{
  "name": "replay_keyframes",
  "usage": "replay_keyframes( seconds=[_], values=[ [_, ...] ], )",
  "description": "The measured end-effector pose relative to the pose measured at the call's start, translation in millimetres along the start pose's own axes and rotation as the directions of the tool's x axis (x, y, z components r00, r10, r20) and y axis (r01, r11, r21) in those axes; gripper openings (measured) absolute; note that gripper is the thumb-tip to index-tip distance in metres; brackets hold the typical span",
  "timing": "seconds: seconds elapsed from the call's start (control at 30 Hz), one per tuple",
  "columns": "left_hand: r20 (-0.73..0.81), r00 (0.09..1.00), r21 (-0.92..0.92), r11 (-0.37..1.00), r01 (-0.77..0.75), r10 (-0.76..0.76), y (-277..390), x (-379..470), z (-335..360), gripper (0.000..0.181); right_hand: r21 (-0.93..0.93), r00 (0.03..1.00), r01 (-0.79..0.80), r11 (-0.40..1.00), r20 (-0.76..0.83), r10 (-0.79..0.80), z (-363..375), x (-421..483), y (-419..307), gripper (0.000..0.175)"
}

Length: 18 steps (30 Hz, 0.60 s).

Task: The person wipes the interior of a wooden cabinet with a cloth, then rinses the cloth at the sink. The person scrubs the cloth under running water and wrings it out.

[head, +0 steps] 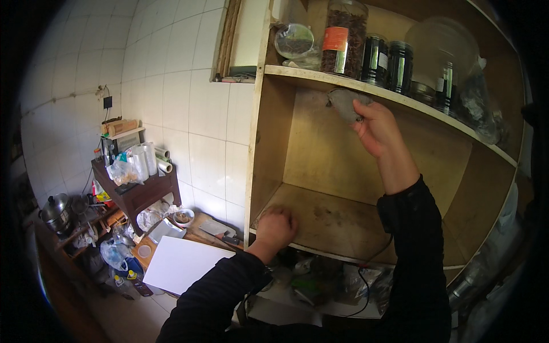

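A crumpled grey cloth (346, 103) is pinched in my right hand (377, 128), thumb on its near face. It is raised just beneath the upper shelf board (309, 75), inside the middle compartment of a wooden cabinet (339, 145). Lower down, my left hand (274, 227) rests at the front left of the compartment's floor board (334, 221). Its fingers curl downward and its palm is hidden. Dark stains mark that floor board.
Above the cloth stand a tall jar (344, 43) of dried brown pieces, dark-filled jars (399, 66) and a round clear lid (294, 40). Left are a large white board (184, 263), a knife (229, 239), a bowl (183, 218), plastic rolls (143, 160) and a lidded pot (56, 212).
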<state>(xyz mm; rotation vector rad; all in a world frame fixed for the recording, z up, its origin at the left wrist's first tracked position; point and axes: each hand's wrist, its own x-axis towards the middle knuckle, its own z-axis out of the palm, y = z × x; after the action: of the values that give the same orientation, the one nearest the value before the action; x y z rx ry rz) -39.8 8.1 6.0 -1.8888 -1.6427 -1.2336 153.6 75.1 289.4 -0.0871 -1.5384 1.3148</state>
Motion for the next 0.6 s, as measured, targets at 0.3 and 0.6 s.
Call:
replay_keyframes(
  seconds=[0.3, 0.6],
  values=[
    [0.018, 1.000, 0.021, 1.000, 0.012, -0.012, -4, 0, 4, 0.024, -0.148, 0.993, 0.040, 0.988, -0.107, -0.056, 37, 0, 4, 0.024],
    [0.054, 0.997, 0.020, 0.999, 0.048, -0.049, 2, 1, 0, 0.026, -0.012, 0.989, -0.035, 0.999, -0.145, 0.033, 115, 25, 25, 0.024]
  ],
)
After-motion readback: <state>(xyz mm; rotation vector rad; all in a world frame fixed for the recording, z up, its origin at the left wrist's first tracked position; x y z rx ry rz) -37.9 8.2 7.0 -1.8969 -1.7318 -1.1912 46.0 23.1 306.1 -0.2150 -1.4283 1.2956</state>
